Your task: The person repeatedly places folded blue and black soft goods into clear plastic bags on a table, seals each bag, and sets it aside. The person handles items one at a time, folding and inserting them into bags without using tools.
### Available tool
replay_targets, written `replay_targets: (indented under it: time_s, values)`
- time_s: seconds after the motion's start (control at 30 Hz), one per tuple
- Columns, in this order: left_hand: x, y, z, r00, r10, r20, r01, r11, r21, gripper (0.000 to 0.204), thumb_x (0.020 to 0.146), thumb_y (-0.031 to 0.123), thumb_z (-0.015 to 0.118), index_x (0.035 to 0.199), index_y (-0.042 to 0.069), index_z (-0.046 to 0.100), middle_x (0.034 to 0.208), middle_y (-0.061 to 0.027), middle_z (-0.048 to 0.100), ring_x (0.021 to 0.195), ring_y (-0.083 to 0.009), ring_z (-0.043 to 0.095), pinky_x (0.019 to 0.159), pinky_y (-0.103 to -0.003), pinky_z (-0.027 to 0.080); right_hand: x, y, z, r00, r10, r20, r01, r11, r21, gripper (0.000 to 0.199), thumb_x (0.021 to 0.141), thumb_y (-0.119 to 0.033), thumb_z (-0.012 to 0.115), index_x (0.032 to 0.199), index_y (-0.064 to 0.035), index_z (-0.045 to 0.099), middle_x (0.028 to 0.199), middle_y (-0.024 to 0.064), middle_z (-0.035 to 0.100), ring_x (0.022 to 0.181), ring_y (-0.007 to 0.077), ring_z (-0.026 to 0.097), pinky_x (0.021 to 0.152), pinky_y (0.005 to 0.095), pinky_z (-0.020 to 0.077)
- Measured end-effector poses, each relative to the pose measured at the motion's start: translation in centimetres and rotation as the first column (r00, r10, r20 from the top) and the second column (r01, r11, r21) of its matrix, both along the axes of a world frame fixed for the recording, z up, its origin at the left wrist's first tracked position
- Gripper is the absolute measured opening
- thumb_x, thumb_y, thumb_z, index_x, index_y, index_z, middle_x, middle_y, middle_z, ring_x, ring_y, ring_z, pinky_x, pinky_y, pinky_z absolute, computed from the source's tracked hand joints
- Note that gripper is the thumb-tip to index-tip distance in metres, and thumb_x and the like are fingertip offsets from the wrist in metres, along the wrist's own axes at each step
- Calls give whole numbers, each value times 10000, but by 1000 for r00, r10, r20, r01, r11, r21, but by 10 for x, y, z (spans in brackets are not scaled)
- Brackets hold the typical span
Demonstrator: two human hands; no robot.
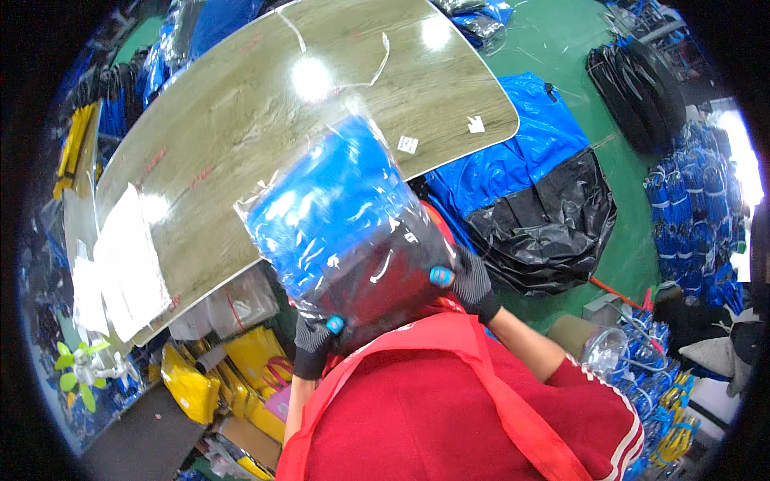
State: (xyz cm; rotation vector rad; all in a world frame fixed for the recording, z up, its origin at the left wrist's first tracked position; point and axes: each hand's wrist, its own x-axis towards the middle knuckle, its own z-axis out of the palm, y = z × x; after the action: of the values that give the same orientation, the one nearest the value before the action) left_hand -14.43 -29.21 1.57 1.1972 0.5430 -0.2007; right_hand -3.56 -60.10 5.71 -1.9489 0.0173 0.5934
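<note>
Beside table (pixel 241 120), 2 gloved hands, left hand (pixel 314 343) and right hand (pixel 469 282), grip plastic bag (pixel 345 224).

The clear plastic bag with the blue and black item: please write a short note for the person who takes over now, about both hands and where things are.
Left hand: gloved, fingers closed on the lower left corner of the clear plastic bag.
Right hand: gloved, fingers closed on the bag's lower right edge.
The bag is held up close to the chest, above the near edge of the wooden table; the folded blue and black item is already inside.
Whether the bag is sealed cannot be seen.
White paper sheets lie on the table's left side.
</note>
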Motion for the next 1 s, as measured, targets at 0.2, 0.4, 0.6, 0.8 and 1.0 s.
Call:
replay_targets:
  time_s: [0.2,0.4,0.6,0.8,1.0]
  values:
    - [114,-24,38,940,-101,326,-24,933,359,148,853,203,665,818,89,578,769,-50,614,685,-143,567,601,-304,452,106,102,82,938,-335,96,117,561,819,544,808,-268,731,1253,-42,516,1166,89,609,1046,176,559,950,336,442]
    - [141,21,165,750,-407,521,-374,389,842,480,705,300,814,1043,17,625,967,-185,657,888,-278,648,769,-388,497,168,89,114,640,-27,768,-253,936,244,690,645,-385,821,1187,-61,546,1132,145,602,1042,305,577,925,394,443]
    - [214,16,235,365,-909,203,-458,14,889,761,521,442,858,1132,74,591,993,-157,646,908,-333,628,860,-415,477,159,100,66,398,185,898,-410,912,-6,685,553,-338,834,1143,-116,566,923,154,552,897,371,535,799,438,427]
    - [203,-67,194,332,-865,376,-289,286,913,590,695,409,776,1151,99,567,947,-148,603,904,-346,567,810,-422,419,155,105,60,686,-57,725,-408,795,449,454,687,-216,749,1074,-31,603,1031,144,612,975,341,572,896,426,448]
    - [214,-8,151,602,404,689,-724,641,256,653,888,450,588,1334,7,414,1300,-150,501,1222,-249,457,1063,-389,309,169,95,79,861,-508,20,97,203,974,392,867,-243,648,1183,-33,548,1116,97,615,993,243,603,877,398,491]
